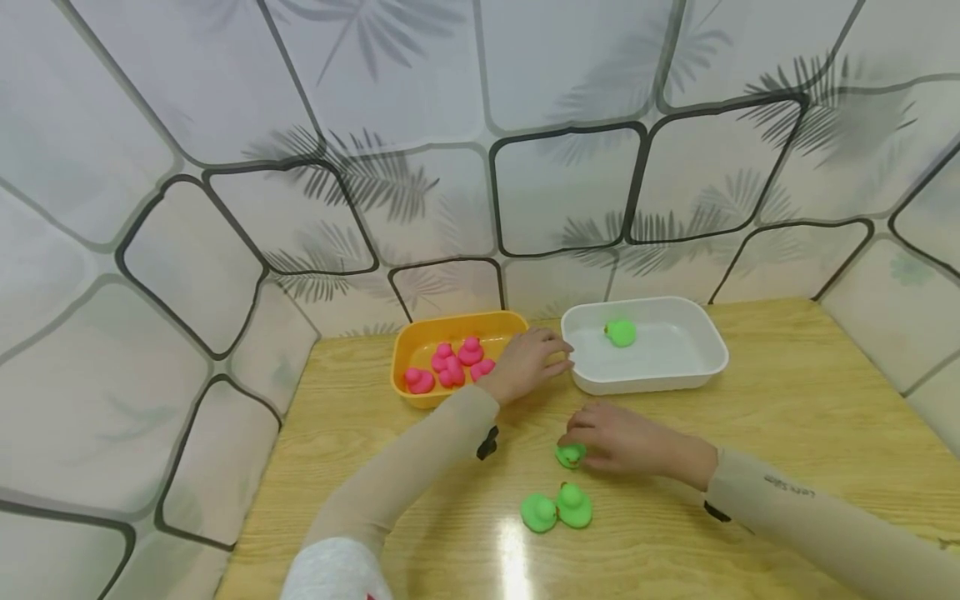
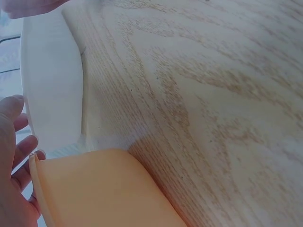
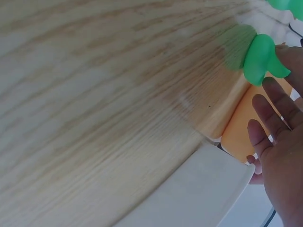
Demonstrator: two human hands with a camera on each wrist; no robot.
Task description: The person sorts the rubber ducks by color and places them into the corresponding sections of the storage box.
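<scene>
In the head view my right hand (image 1: 626, 437) pinches a green rubber duck (image 1: 572, 456) at the table surface. The right wrist view shows that duck (image 3: 257, 59) at the thumb and fingertips, the other fingers loosely extended. My left hand (image 1: 525, 365) reaches over the right end of the orange tub (image 1: 405, 333), its fingertips at the white tub's left rim. It holds nothing, and its fingers are relaxed. Several pink ducks (image 1: 418, 381) lie in the orange tub, partly hidden by the left hand. One green duck (image 1: 621, 333) sits in the white tub (image 1: 667, 385).
Two more green ducks, one on the left (image 1: 538, 512) and one on the right (image 1: 575, 507), stand side by side on the wooden table (image 1: 810, 417), nearer the front. A patterned wall (image 1: 562, 192) rises right behind the tubs.
</scene>
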